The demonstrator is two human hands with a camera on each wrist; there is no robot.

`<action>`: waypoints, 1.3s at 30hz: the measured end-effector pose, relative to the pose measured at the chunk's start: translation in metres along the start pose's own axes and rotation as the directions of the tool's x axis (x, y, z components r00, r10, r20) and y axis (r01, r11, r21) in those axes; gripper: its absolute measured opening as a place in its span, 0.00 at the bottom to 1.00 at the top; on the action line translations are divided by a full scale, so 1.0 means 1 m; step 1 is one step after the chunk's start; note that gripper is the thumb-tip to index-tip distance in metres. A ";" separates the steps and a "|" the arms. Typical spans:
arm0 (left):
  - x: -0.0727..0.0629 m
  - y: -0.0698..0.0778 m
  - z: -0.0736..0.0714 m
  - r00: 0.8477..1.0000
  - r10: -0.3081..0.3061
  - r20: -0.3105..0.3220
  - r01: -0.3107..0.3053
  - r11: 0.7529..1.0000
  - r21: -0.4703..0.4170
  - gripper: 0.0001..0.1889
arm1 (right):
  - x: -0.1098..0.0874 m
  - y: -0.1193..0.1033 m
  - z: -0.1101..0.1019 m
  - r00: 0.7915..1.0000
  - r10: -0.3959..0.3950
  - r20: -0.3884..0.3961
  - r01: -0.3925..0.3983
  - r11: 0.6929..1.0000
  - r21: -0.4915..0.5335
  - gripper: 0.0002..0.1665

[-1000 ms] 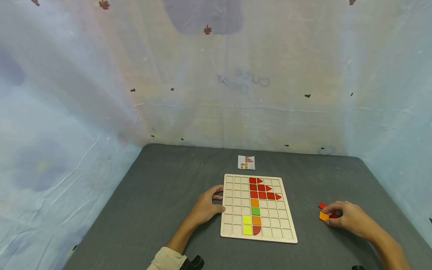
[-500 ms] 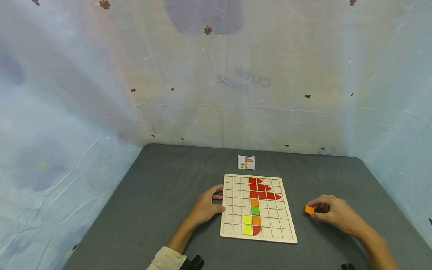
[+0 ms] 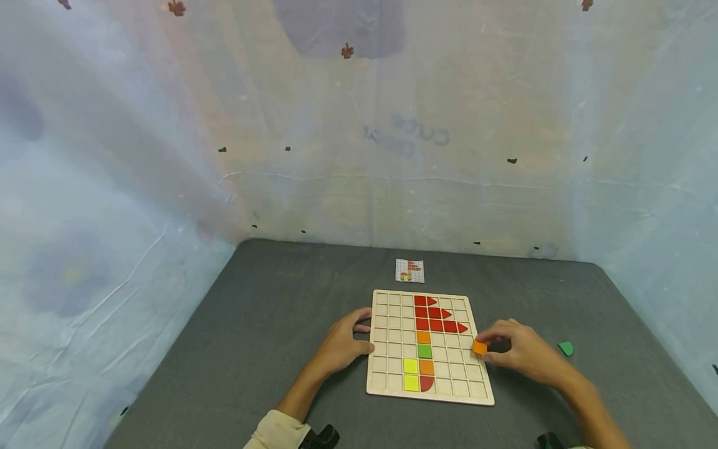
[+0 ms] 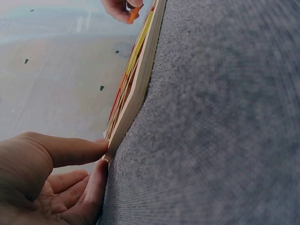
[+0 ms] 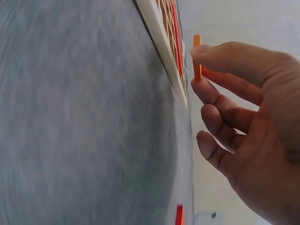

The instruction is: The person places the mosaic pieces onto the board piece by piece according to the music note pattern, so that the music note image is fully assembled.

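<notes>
An orange square tile (image 3: 480,347) is pinched between thumb and fingertips of my right hand (image 3: 524,352), at the wooden grid board's right edge. The right wrist view has this orange tile (image 5: 197,57) on edge, raised off the table. My left hand (image 3: 343,343) touches the left edge of the board (image 3: 392,393) with spread thumb and fingers; the left wrist view shows its thumb (image 4: 79,151) straight against the rim. Red squares and triangles (image 3: 435,325), orange tiles (image 3: 426,367), a green tile (image 3: 424,352), yellow tiles (image 3: 411,382) and a red quarter-round (image 3: 426,383) sit in the grid.
A small pattern card (image 3: 409,270) lies behind the board. Beyond my right hand lies a green rounded piece (image 3: 566,348). A red piece (image 5: 180,215) shows low in the right wrist view. The grey table (image 3: 269,312) has a curtain (image 3: 370,212) around it.
My right hand has lifted the orange tile and carried it left to the board's edge. The green rounded piece has come into sight. My left hand stays put.
</notes>
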State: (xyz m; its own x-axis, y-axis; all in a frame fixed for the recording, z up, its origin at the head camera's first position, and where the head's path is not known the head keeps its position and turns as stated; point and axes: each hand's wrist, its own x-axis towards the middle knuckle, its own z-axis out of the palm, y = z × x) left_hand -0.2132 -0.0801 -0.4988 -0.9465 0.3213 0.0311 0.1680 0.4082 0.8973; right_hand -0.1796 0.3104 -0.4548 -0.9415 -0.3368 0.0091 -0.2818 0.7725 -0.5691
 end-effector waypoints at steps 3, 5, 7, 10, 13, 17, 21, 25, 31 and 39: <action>0.000 0.000 0.000 1.000 0.002 0.000 -0.002 1.000 -0.002 0.40 | 0.005 -0.004 0.004 1.000 -0.022 0.004 0.022 1.000 0.017 0.16; 0.001 0.000 0.000 1.000 0.003 0.000 -0.003 1.000 0.002 0.40 | 0.009 -0.007 0.007 0.999 -0.032 0.006 0.032 0.999 0.019 0.16; 0.001 -0.001 0.001 1.000 0.007 -0.002 -0.007 1.000 0.007 0.40 | 0.012 -0.011 0.010 0.999 -0.042 0.007 0.042 0.999 0.029 0.16; 0.000 0.000 0.001 1.000 0.015 -0.003 -0.015 1.000 0.013 0.40 | 0.016 -0.016 0.015 0.997 -0.077 0.005 0.077 0.996 0.044 0.15; 0.000 -0.001 0.001 1.000 0.012 0.001 -0.012 1.000 0.010 0.40 | 0.020 -0.021 0.021 0.994 -0.109 0.011 0.108 0.992 0.058 0.15; 0.000 -0.001 0.000 1.000 0.004 -0.002 -0.004 1.000 0.004 0.40 | 0.026 -0.028 0.027 0.988 -0.150 0.025 0.148 0.986 0.080 0.14; 0.000 0.000 0.000 1.000 0.006 -0.006 -0.006 1.000 0.002 0.40 | 0.033 -0.037 0.033 0.978 -0.206 0.028 0.202 0.975 0.093 0.14; 0.000 0.000 0.000 1.000 0.003 -0.006 -0.003 1.000 -0.003 0.40 | 0.039 -0.046 0.038 0.973 -0.225 0.043 0.221 0.971 0.090 0.15; 0.000 0.001 0.001 1.000 0.009 -0.011 -0.009 1.000 0.010 0.40 | 0.044 -0.060 0.047 0.971 -0.226 0.073 0.218 0.970 0.111 0.15; 0.000 0.001 0.001 1.000 0.021 -0.008 -0.021 1.000 0.008 0.40 | 0.051 -0.075 0.058 0.968 -0.229 0.105 0.216 0.968 0.125 0.14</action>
State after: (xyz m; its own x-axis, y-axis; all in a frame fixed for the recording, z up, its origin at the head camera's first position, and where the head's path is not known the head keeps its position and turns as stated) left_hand -0.2127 -0.0789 -0.4987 -0.9449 0.3228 0.0538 0.1902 0.4079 0.8930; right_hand -0.1956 0.2039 -0.4593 -0.8271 -0.5596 0.0526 -0.4528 0.6079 -0.6523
